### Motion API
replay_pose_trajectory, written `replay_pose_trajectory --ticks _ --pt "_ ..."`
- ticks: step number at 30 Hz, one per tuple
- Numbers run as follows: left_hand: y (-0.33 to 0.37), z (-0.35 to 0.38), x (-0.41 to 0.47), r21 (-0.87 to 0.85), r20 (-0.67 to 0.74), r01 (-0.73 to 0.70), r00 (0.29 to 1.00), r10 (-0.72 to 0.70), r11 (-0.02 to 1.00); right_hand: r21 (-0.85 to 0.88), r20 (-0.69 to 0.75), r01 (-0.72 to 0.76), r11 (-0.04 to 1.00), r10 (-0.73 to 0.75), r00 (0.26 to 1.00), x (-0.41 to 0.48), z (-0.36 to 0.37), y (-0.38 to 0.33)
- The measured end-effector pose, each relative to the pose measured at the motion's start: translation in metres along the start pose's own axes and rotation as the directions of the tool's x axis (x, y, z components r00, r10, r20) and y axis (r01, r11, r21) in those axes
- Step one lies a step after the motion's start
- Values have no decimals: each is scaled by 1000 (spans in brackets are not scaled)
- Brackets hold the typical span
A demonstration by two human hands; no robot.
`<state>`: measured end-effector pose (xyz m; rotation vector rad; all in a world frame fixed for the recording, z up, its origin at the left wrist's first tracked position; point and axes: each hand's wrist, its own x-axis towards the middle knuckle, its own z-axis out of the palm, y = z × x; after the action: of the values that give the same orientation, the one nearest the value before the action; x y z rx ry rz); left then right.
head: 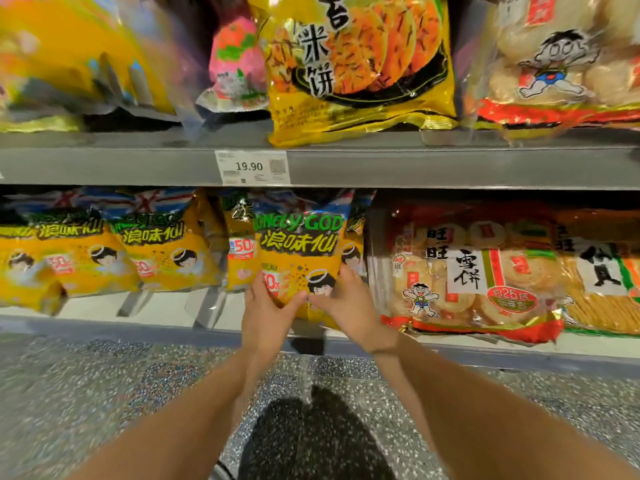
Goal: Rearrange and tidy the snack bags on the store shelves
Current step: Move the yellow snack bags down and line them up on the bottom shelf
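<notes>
I have both hands clamped on one Lonely God bag (299, 251) — my left hand (265, 315) on its lower left edge, my right hand (346, 301) on its lower right. It stands upright on the lower shelf (166, 332), directly below the 19.90 price tag (252, 167) — more Lonely God bags (104, 254) to its left.

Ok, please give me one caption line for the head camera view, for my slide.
Both hands, left hand and right hand, grip a yellow Lonely God snack bag on the lower shelf.

Held yellow snack bag (299, 251): "LONELY GOD", "50%". Shelf price tag (252, 167): "19.90".
</notes>
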<state>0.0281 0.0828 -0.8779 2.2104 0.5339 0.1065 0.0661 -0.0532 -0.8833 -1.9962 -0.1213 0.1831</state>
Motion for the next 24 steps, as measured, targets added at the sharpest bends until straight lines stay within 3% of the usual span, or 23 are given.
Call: replay_pose_trajectory --ticks 2,7,11,16,21,24 --pt "-14 -6 6 -48 -21 87 996 -89 995 -92 37 -3 996 6 999 10 23 -7" --pt "-47 -14 29 -88 -121 170 976 -180 982 -8 82 -115 993 115 990 30 71 -11" --pt "-48 -18 30 16 -211 199 959 -192 980 21 68 -175 984 174 982 41 94 10" --pt "-59 -17 36 133 -270 244 942 -202 961 98 166 -242 965 224 960 46 106 15" --pt "-59 -21 40 94 -216 249 950 -225 964 106 140 -209 972 193 971 41 100 0" --pt "-58 -26 52 123 -181 269 952 -245 955 0 219 -244 970 238 946 47 98 -2"
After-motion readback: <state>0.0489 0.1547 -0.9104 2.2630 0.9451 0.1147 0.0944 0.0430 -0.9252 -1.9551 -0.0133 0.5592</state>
